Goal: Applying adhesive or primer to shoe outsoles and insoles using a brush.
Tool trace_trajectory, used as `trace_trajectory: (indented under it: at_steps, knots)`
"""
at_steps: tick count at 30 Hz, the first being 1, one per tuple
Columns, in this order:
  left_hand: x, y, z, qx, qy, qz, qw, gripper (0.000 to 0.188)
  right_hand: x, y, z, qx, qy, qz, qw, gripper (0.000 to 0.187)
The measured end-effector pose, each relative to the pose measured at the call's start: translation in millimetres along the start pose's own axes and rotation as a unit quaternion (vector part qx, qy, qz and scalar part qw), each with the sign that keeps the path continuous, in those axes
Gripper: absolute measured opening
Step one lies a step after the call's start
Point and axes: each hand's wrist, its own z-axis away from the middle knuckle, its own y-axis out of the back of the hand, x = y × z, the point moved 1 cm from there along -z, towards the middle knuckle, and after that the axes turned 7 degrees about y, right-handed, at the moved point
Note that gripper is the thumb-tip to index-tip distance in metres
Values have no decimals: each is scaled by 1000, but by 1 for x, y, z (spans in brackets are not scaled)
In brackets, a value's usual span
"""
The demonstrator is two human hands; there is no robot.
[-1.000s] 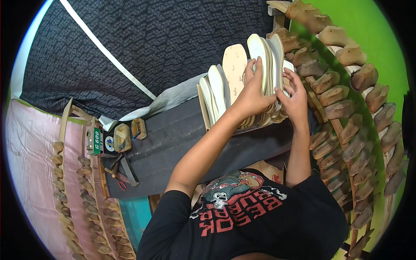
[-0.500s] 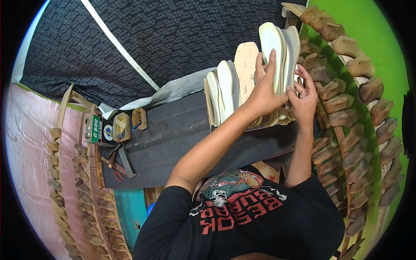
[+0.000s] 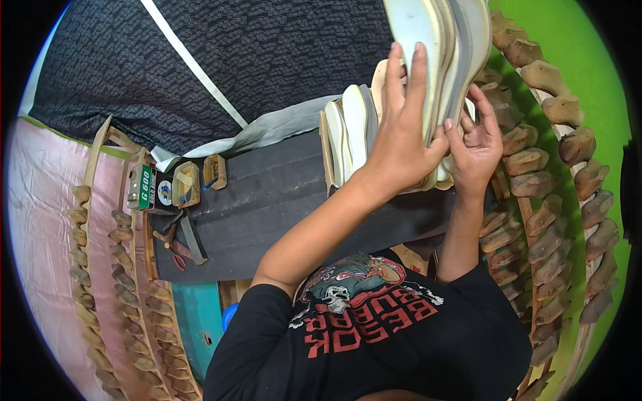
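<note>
The bare left hand (image 3: 401, 140) and right hand (image 3: 476, 148) clamp a thick, upright stack of white-and-grey sole-shaped sheets (image 3: 441, 57) between them; uneven pressure could let inner sheets slide out.

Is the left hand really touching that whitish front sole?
Touching. The head view shows two fingers of the left hand laid along the face of the front sole, with no gap showing between them.
</note>
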Motion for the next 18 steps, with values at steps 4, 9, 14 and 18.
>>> trace_trajectory:
  at_steps: [4, 9, 14, 18]
  knots:
    - [-7, 40, 19, 18, 51, 9, 998, 102, -4, -38, 14, -46, -9, 0, 999, 60]
    - [-61, 74, 52, 13, 143, 80, 986, 104, 3, -82, 40, -136, -66, 58, 987, 63]
    - [-157, 66, 105, -65, 349, 232, 906, 102, 27, -101, 69, -314, -55, 245, 916, 63]
    - [-150, 54, 117, -85, 367, 359, 854, 103, 44, -102, 86, -358, -87, 354, 860, 65]
